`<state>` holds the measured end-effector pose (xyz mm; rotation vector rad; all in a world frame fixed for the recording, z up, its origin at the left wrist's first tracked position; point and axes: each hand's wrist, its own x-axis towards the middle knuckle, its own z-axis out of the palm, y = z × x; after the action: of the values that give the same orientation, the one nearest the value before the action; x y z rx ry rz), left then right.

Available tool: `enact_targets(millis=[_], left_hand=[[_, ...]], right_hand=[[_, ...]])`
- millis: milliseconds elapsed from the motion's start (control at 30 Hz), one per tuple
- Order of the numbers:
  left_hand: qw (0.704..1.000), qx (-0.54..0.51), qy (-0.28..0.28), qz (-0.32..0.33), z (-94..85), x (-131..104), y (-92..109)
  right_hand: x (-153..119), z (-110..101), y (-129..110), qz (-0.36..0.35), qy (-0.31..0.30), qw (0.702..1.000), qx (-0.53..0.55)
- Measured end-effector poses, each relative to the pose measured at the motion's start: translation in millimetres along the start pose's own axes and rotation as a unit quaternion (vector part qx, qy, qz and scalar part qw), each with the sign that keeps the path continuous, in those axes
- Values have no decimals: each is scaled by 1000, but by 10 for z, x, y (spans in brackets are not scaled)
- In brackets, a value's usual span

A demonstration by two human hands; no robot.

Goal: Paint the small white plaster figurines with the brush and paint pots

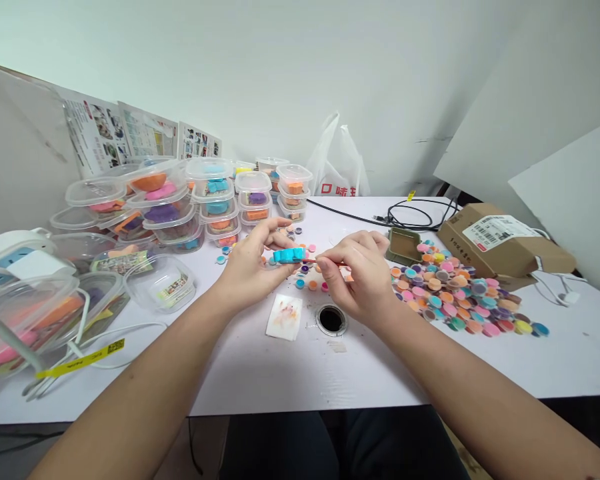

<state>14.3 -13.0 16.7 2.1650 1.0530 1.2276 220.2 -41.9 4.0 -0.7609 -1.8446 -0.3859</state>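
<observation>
While the left hand (255, 265) grips a blue piece (288, 256) between thumb and fingers, the right hand (359, 275) pinches a thin red stick (311, 261) just to the right of it. The piece lies at the left fingertips, its near side turned toward the wearer, its left end tucked into the hollow between thumb and forefinger and its right end reaching toward the right fingertips, without meeting them. Raised above the table (260, 390), it stays clear of the top. The stick runs from the right thumb and forefinger toward the piece's right end; whether its tip touches is too small to tell. The right hand's other fingers are curled.

Below and between the hands, a stained napkin (283, 317) lies flat, just left of a round hole (331, 320). Small paint pots (313, 285) are scattered behind the napkin, partly hidden by the hands. To the right of the right hand spreads a heap of pots (460, 293), with a green tin (403, 247) and a cardboard box (490, 237) behind. Clear tubs (219, 208) stand stacked beyond the left hand.
</observation>
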Motion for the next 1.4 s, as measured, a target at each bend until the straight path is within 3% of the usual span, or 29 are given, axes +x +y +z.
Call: enact_targets(millis=[167,333,500,700,900,1200,1300,1400], left_hand=[[1000,-12,5,13,4,7,19],[1000,-18,6,12,9,4,7],[999,-27,10,19,6,7,-4],[998,-59,-1,15,9,-3,-42],[997,-70,-20,5,2,-8,-96],[993,-112,-16,-35,8,1,-121],[992,-114,7,-53,-9,28,-157],[994,-80,58,-41,-34,64,-238]], right_hand=[[6,2,3,2,29,999,-21],[10,-15,-4,-29,15,999,-19],[13,16,-19,34,66,997,6],[-24,39,9,95,44,994,31],[13,50,-7,115,87,988,63],[24,59,1,109,54,992,45],[29,-5,39,120,73,989,48],[18,-70,104,138,28,989,53]])
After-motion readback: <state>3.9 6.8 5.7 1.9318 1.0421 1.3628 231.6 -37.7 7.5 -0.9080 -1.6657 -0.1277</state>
